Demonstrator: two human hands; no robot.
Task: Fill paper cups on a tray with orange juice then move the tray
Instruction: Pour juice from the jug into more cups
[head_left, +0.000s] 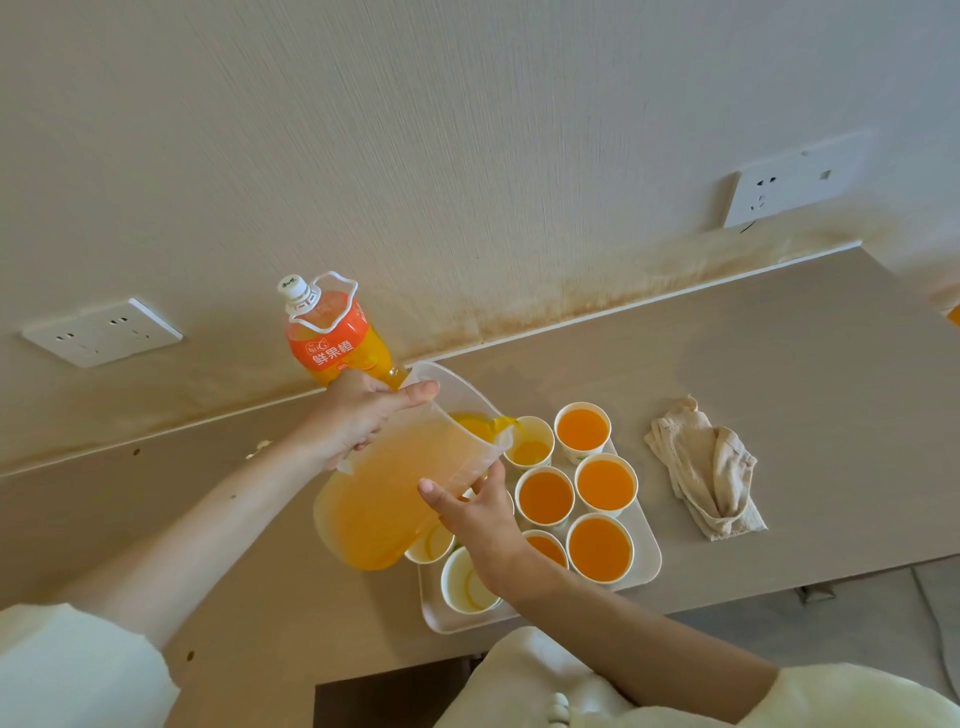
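A clear plastic pitcher (395, 488) of orange juice is tilted to the right, and juice runs from its spout into a paper cup (530, 441) at the tray's far left. My left hand (363, 415) grips the pitcher's handle with the thumb along the rim. My right hand (478, 514) supports the pitcher's underside with spread fingers. The white tray (647, 558) holds several paper cups: several are full of juice (600, 545), and two near ones (465, 582) look empty, partly hidden by the pitcher and my right hand.
An orange juice bottle (327, 332) with a white cap stands against the wall behind the pitcher. A crumpled beige cloth (706, 467) lies right of the tray. Wall sockets (104, 332) sit left and right. The table's front edge runs just below the tray.
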